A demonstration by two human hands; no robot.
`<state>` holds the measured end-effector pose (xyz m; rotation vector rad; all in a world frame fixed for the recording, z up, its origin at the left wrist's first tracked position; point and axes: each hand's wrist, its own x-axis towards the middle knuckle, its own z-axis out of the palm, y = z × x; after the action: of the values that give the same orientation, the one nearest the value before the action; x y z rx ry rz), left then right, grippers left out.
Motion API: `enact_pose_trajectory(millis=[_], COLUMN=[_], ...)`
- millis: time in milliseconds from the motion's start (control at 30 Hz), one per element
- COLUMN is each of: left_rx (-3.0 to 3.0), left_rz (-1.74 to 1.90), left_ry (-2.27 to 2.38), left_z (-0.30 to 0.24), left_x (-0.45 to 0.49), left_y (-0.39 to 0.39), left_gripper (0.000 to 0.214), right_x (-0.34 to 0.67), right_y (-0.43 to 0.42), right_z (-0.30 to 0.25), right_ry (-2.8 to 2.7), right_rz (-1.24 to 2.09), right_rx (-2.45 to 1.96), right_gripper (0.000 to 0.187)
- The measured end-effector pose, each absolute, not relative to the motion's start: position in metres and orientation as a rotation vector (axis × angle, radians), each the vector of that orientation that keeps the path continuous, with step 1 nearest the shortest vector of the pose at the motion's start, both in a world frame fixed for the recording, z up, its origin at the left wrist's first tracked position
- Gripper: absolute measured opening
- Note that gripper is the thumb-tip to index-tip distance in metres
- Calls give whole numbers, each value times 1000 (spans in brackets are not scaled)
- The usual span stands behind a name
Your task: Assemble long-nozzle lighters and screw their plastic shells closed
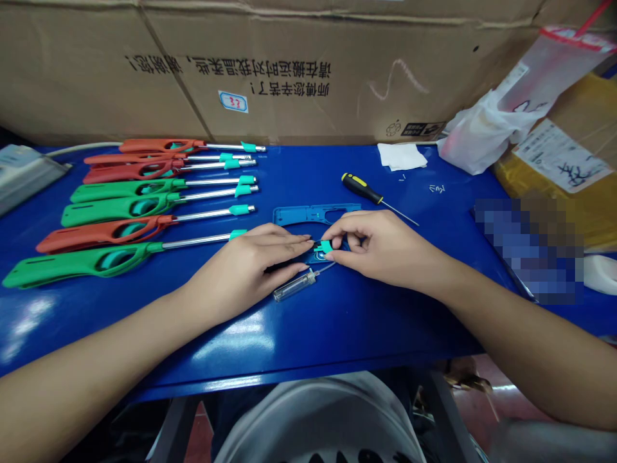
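Pinch from right hand [373,243] on small teal piece [326,247], just over blue half-shell [313,258]; left hand [248,265] alongside, can't tell if gripping. Could ping loose if squeezed off-centre, or yank thin tube [326,267] off clear cartridge [294,287] if snagged, tbh.

Brown cardboard [279,38] stands behind a blue table [385,328] (glossy, glare-streaked) — reddish floor [499,400] below.

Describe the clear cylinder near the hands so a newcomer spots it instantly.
On the blue table, find the left hand near the middle. Just on its near side lies a small cylinder. Unlike the opaque blue casing piece beyond that hand, it is see-through, with a thin tube at its right end.
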<state>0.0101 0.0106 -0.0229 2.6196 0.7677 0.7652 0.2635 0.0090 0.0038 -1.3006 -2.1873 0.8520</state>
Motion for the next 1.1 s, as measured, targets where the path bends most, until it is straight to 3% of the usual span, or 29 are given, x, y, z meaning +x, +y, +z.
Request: enact_pose_trajectory(millis=[467, 700, 1100], left_rx=[2669, 2642, 2672], left_rz=[742, 688, 659], left_ry=[776, 804, 773], left_z=[-24, -22, -23], left_x=[9, 8, 8], left_y=[9, 9, 11], left_gripper=[33, 39, 37], right_x=[260, 265, 279], right_y=[8, 10, 13], right_z=[6, 7, 17], right_ry=[-2129, -1994, -2481], right_rz=[925, 1093, 825], right_rx=[-1388, -1405, -1161], right_gripper=[10, 20, 16])
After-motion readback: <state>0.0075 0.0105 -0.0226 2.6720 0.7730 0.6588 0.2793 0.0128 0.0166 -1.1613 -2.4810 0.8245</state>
